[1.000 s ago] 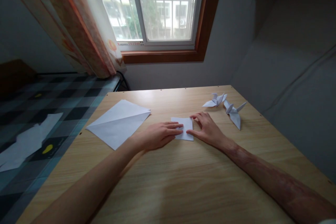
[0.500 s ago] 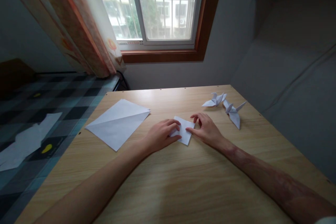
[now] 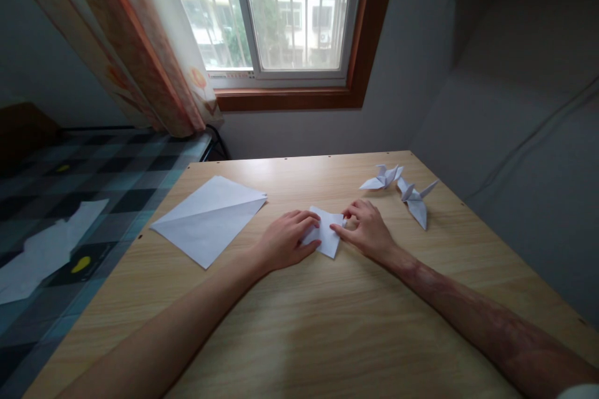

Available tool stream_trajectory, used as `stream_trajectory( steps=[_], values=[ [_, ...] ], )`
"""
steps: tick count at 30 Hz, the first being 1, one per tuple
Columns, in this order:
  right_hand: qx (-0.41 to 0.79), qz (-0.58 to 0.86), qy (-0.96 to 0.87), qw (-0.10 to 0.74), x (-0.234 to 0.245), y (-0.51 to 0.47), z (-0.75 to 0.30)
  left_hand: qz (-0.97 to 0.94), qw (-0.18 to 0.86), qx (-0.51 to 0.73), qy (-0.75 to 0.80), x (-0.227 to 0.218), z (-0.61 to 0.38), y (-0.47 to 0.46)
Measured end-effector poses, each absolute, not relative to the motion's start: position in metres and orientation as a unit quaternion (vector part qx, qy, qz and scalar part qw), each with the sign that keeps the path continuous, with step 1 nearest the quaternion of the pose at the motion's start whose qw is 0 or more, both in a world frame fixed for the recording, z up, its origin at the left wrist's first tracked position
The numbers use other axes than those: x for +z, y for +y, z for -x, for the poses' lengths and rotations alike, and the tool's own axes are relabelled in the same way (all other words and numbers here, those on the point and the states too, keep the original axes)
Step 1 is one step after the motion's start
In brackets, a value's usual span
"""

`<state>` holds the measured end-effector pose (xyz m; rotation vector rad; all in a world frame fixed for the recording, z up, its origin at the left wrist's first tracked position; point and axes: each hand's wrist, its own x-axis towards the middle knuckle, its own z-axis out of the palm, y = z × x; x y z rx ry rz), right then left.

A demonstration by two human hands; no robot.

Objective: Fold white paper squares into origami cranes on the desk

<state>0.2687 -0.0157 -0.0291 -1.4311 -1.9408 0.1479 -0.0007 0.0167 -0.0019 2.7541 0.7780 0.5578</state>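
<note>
A small folded square of white paper [image 3: 329,240] lies on the wooden table in front of me. My left hand [image 3: 289,239] holds its left side down, fingers curled over the top and thumb along the near edge. At the right corner, my right hand [image 3: 366,227] grips the paper between thumb and curled fingers, and that corner looks slightly lifted. The fingertips partly hide both sides of the square. Beyond my right hand stand two white paper cranes, one farther back [image 3: 381,177] and one closer to the right edge [image 3: 415,202].
Larger white paper sheets [image 3: 210,224], creased across the middle, lie at the left of the table [image 3: 281,330]. Beside the table is a bed with a checked cover [image 3: 116,190], with cut paper pieces [image 3: 47,255] on it. A window [image 3: 299,19] and a curtain [image 3: 140,43] are behind.
The right fingers have closed in on the right corner of the paper square, which now bends up a little. My left hand stays in place.
</note>
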Motion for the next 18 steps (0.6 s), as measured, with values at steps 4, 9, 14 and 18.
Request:
stream_trajectory(
  steps=[4, 9, 14, 18],
  values=[
    [0.068, 0.538, -0.769, 0.338, -0.024, -0.02, -0.263, -0.938, 0.108, 0.197, 0.264, -0.003, 0.0, 0.017],
    [0.049, 0.507, -0.806, 0.301, -0.019, -0.027, -0.259, -0.94, 0.104, 0.192, 0.262, -0.001, 0.001, 0.016],
    [0.014, 0.472, -0.841, 0.264, -0.02, -0.029, -0.259, -0.928, 0.08, 0.195, 0.306, 0.001, 0.001, 0.017],
    [-0.003, 0.462, -0.853, 0.243, -0.021, -0.03, -0.258, -0.924, 0.065, 0.186, 0.328, -0.003, 0.002, 0.018]
  ],
)
